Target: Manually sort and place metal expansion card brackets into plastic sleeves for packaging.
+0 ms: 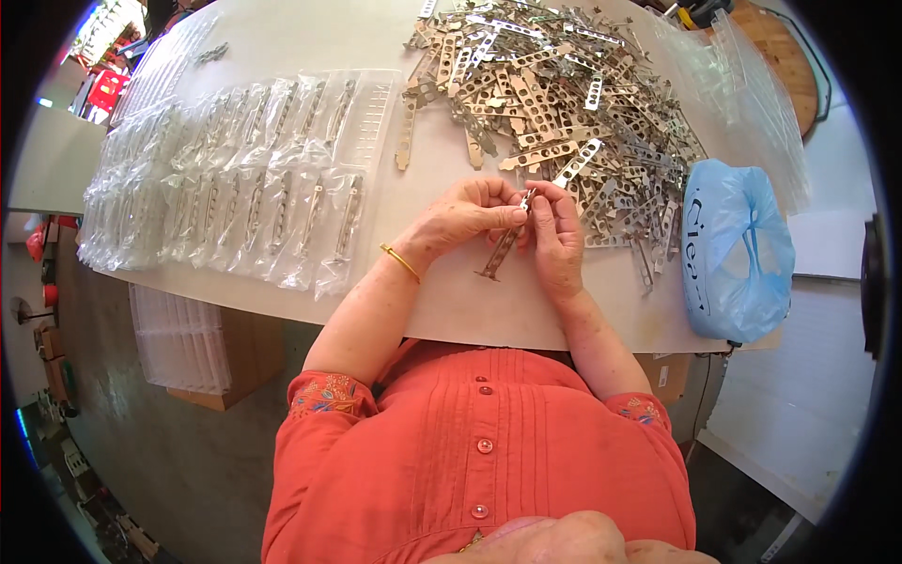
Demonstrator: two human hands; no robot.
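Above the near part of the table, my left hand (473, 216) pinches the upper end of a perforated metal bracket (499, 252) between thumb and fingers. Close against it, my right hand (557, 242) has its fingertips closed on the same end. The bracket hangs down at a slant, its bent foot lowest. Just beyond my hands lies a large heap of loose metal brackets (550, 103), flat strips with rows of round holes. To my left, clear plastic trays (378, 117) hold brackets in plastic bags (225, 221), set in two rows.
A blue plastic bag (731, 244) stands at the table's right edge. Clear plastic sheets (752, 103) lie at the far right, beside a round wooden stool (775, 61). A few brackets (212, 54) lie at the far left. Below the table's left side are stacked trays (178, 338) and a cardboard box (252, 357).
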